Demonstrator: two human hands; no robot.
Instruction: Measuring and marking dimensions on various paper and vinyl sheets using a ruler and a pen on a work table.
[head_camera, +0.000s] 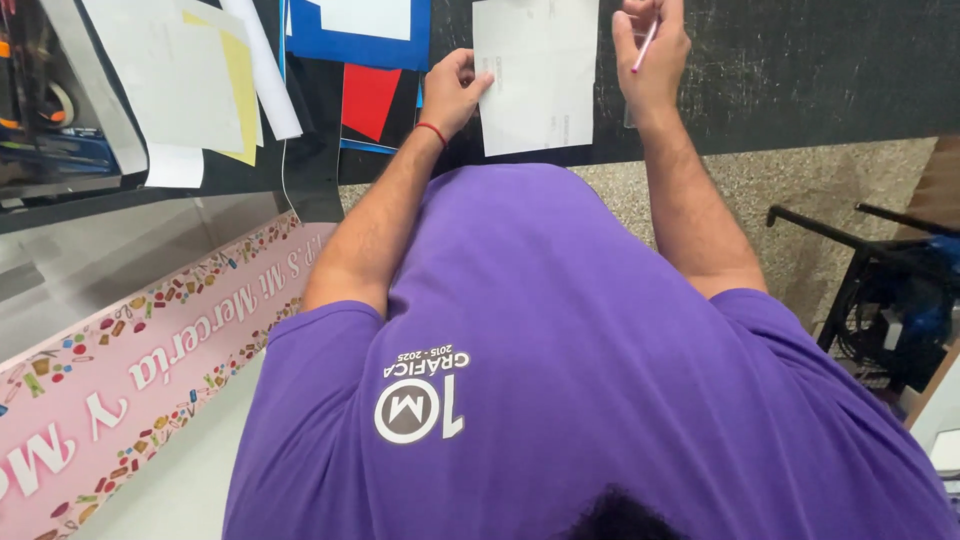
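My left hand (455, 90), with a red cord around its wrist, pinches the left edge of a white sheet of paper (540, 90) that lies on the black tabletop (800, 70). My right hand (650, 55) is at the sheet's upper right corner, its fingers closed on a thin pink pen (645, 45) held point down over the paper. My purple shirt (560, 350) fills the lower middle of the view and hides the table's near edge below the sheet.
White and yellow sheets (190, 80), a blue sheet (350, 45) and a red sheet (368, 100) lie to the left on the table. A long pink printed banner (130, 380) hangs at the lower left. A black metal frame with cables (880, 290) stands on the speckled floor (800, 190) at right.
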